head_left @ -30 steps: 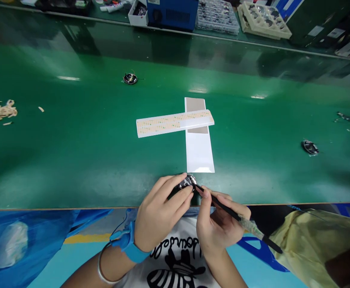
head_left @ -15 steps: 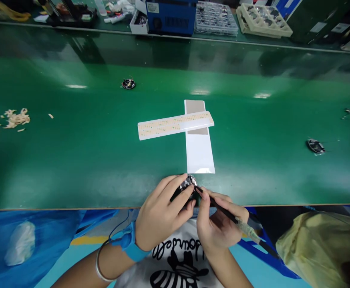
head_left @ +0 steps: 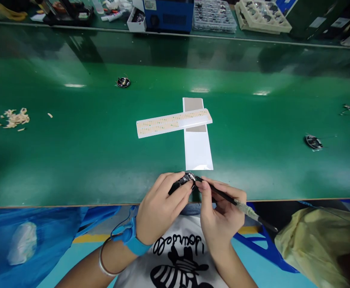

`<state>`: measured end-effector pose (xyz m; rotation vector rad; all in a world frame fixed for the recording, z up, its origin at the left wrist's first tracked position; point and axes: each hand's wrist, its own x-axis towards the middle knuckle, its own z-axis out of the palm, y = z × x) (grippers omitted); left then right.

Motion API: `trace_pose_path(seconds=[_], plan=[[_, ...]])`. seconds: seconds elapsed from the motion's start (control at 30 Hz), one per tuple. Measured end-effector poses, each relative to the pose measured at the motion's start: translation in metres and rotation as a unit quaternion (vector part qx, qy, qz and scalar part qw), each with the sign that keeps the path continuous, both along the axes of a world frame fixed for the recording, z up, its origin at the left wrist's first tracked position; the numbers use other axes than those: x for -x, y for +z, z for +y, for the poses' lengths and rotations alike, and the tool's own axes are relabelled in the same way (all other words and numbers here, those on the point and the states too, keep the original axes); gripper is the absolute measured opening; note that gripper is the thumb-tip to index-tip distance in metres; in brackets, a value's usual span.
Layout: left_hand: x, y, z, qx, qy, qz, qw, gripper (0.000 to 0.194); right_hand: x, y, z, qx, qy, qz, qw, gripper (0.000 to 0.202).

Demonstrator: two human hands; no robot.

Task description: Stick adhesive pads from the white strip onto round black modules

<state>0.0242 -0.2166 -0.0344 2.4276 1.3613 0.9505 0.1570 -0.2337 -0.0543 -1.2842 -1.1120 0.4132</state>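
At the near edge of the green table (head_left: 73, 160), left hand (head_left: 159, 210) pinches a small round part (head_left: 184, 182); right hand (head_left: 223, 218) pinches tweezers (head_left: 223, 196), whose tip could slip and knock it loose.

Two paper strips (head_left: 193, 124) are lying crossed mid-counter (head_left: 73, 160), scraps (head_left: 14, 118) sitting far left, a round part (head_left: 313, 142) sitting right.

Our left hand (head_left: 159, 210) has rolled the small round part (head_left: 184, 181) over: its shiny face, turned up before, now tips away and shows less. Our right hand (head_left: 221, 216) has closed in on it, fingers (head_left: 204, 186) now touching the part. The black tool (head_left: 232, 202) lies flatter, its tip staying at the part's edge.
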Motion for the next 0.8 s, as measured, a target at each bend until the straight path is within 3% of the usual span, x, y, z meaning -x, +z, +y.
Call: trace_pose_path(seconds=[0.37,0.5,0.6,0.7,0.8], plan=[[0.0,-0.003,0.0,-0.011,0.003,0.002,1.0,0.029,-0.001,0.009,0.008,0.047,-0.03,-0.012,0.998,0.022],[-0.001,0.0,0.0,0.024,0.001,0.02,1.0,0.03,-0.002,0.01,0.006,0.025,0.006,0.03,0.999,0.023],[-0.002,0.006,0.001,0.057,0.001,0.041,0.998,0.03,-0.015,0.019,0.009,0.024,0.052,0.039,0.998,0.024],[0.001,0.016,0.007,0.093,-0.008,0.047,0.995,0.034,-0.041,0.042,0.04,0.016,0.109,0.023,0.994,0.02],[0.007,0.024,0.021,0.102,0.004,0.053,0.993,0.045,-0.069,0.062,0.106,0.027,0.186,0.01,0.982,0.024]])
